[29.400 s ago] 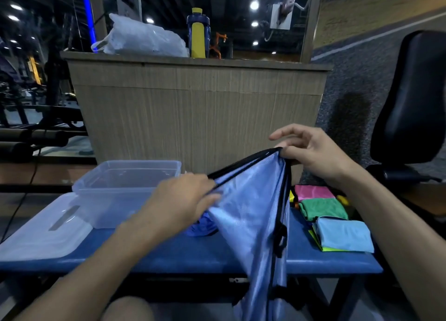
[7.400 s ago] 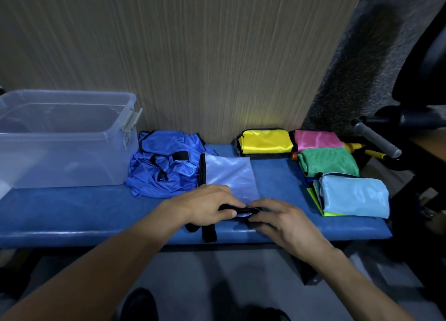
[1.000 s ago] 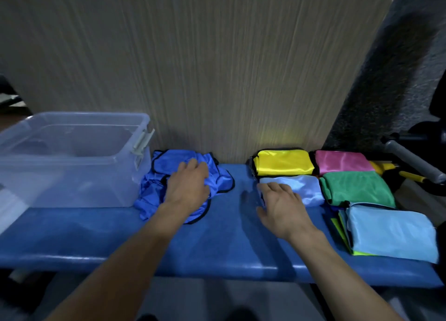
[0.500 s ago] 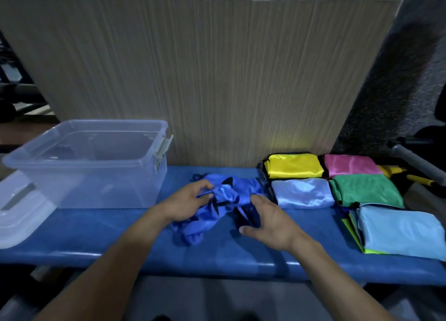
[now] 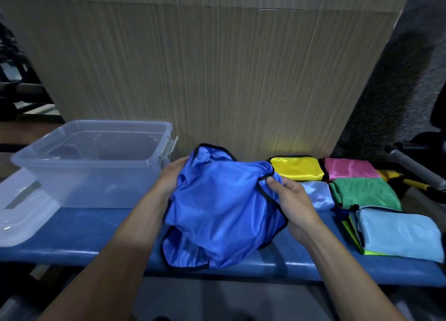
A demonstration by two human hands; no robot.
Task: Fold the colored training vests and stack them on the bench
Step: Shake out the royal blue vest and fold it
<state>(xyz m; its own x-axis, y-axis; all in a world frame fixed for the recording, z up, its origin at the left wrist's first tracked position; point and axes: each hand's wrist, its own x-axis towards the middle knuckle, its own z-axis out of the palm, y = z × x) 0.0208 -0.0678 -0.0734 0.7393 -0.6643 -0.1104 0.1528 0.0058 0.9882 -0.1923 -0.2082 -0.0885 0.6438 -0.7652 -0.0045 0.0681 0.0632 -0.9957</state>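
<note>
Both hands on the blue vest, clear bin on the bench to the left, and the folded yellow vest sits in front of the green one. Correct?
Not quite. In the head view the yellow vest lies at the back beside the pink vest; the green vest sits nearer. The rest holds.

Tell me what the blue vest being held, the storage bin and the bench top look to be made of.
Blue vest: thin synthetic fabric, likely polyester, with a satin sheen, soft creases and black edging.
Storage bin: translucent, slightly frosted plastic; the wall behind it shows through.
Bench top: probably padded vinyl or faux leather, smooth blue, with a dull gloss along its front edge.
</note>
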